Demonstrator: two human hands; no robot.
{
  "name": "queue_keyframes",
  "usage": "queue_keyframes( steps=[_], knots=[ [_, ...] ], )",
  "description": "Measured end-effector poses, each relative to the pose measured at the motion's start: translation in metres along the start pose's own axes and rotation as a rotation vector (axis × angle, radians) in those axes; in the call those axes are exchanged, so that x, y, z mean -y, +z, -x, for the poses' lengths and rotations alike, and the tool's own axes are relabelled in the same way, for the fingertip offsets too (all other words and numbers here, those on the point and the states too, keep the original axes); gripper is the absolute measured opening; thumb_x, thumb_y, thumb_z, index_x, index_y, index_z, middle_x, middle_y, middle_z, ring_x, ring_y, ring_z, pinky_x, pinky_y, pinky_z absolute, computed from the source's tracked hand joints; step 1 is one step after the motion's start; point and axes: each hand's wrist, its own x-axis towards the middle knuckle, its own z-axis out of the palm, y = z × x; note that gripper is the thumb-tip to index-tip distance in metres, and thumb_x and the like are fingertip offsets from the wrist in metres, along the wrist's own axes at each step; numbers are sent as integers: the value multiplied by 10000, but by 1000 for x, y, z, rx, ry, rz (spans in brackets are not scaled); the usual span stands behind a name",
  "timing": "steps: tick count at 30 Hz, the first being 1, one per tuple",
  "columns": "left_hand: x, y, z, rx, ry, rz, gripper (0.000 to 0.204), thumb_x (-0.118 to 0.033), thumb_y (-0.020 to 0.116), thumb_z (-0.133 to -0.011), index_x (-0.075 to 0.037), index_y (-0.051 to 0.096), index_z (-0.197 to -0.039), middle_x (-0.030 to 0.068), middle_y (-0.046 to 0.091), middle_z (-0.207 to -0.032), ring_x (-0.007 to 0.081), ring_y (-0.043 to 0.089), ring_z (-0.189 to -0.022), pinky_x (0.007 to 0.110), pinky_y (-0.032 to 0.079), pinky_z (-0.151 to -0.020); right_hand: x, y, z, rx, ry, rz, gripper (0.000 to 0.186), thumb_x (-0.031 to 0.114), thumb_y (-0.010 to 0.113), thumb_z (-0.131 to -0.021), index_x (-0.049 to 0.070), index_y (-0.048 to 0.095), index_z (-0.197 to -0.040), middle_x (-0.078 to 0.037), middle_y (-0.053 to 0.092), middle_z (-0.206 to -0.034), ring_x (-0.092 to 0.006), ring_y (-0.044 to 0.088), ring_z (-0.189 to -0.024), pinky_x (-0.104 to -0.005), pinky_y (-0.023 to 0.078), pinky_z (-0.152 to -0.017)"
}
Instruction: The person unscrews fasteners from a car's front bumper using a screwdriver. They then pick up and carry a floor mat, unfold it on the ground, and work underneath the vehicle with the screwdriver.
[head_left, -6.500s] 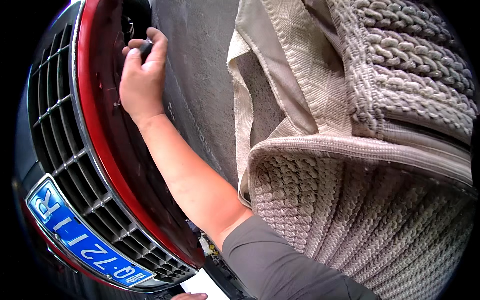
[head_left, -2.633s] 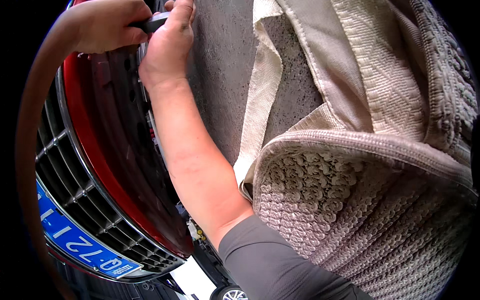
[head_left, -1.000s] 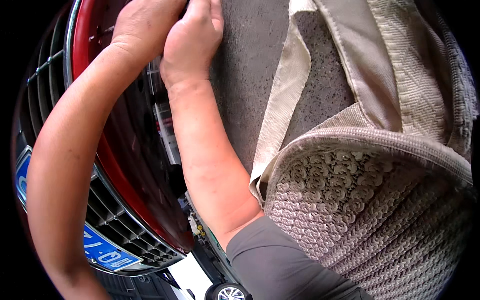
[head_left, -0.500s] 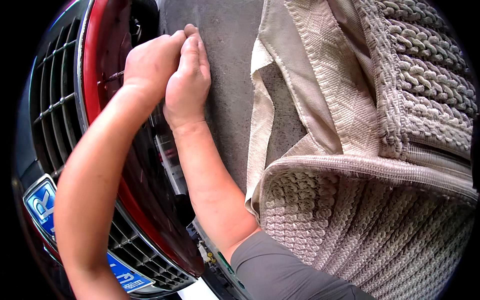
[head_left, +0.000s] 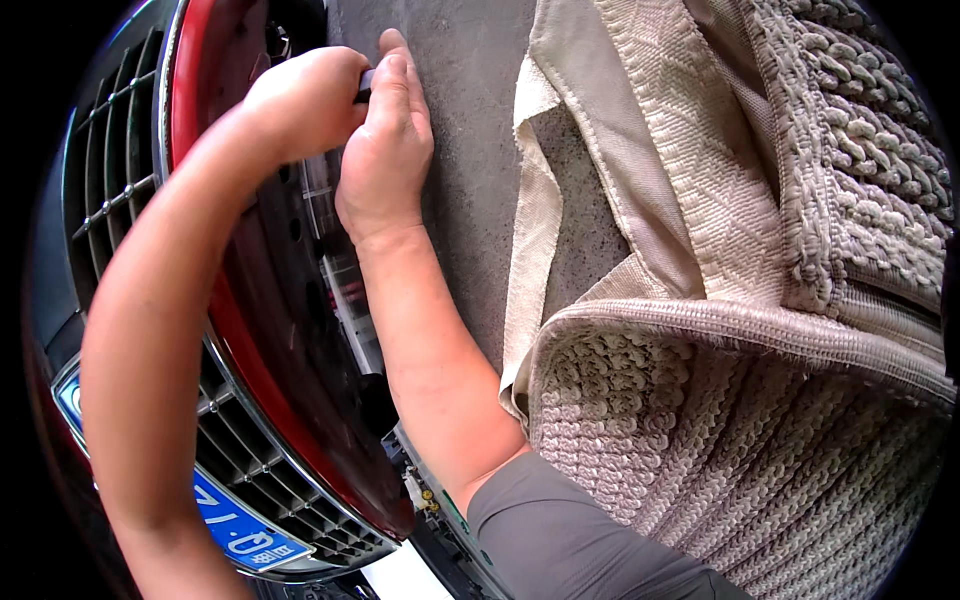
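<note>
Over speckled grey floor, our left hand apparently clamps a small dark object mid-handling; right hand closure unclear; next needs steadiness.

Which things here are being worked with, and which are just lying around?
Being worked with:
dark object, mostly hidden between left hand and right hand
possibly the curved red car panel beside them

Apparently just nearby:
beige knitted fabric with a woven strap
black slatted grille
blue rectangular licence plate
</note>
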Motion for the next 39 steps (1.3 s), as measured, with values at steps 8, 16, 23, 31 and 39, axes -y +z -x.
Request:
queue_keyframes(
  steps=[8, 16, 23, 31, 39],
  knots=[
    [-2, 15, 13, -310, 107, -137, 261, -209, 708, -835, -41, 652, -1027, 130, 676, -1045, 363, 660, -1050, 452, 545, -870, -6, -1, 0, 2, 24, -77, 583, 361, 394, -1106, -50, 380, -1519, -170, 430, -1550, -224, 417, -1431, -319, 318, -1192],
    [14, -6, -5, 77, 243, 55, 343, -279, 651, -908, 10, 661, -1091, 220, 722, -974, 395, 703, -934, 443, 560, -806, -6, 0, 4, 19, 33, -99, 584, 360, 385, -1108, -67, 385, -1506, -185, 429, -1551, -245, 399, -1449, -331, 301, -1204],
    [-22, 27, 14, -355, -47, -163, 186, -282, 592, -971, -130, 622, -1073, 97, 722, -951, 357, 707, -888, 442, 575, -793, -1, -10, -4, 48, 20, -85, 586, 360, 377, -1110, -82, 390, -1495, -198, 428, -1551, -264, 383, -1464, -341, 287, -1215],
    [5, 15, -10, 74, 120, 328, 315, -115, 649, -929, 8, 628, -1218, 162, 717, -1000, 368, 688, -948, 398, 558, -856, -4, -9, 2, 44, -22, -7, 571, 354, 400, -1103, -52, 409, -1504, -165, 467, -1520, -216, 449, -1401, -319, 339, -1170],
    [-22, 43, 14, -443, -66, -281, 184, -281, 548, -1001, -193, 648, -1128, 54, 701, -970, 268, 724, -865, 392, 587, -693, -3, -8, 3, 7, -13, 48, 576, 349, 391, -1105, -59, 385, -1513, -174, 447, -1542, -228, 435, -1420, -321, 330, -1185]
  ],
)
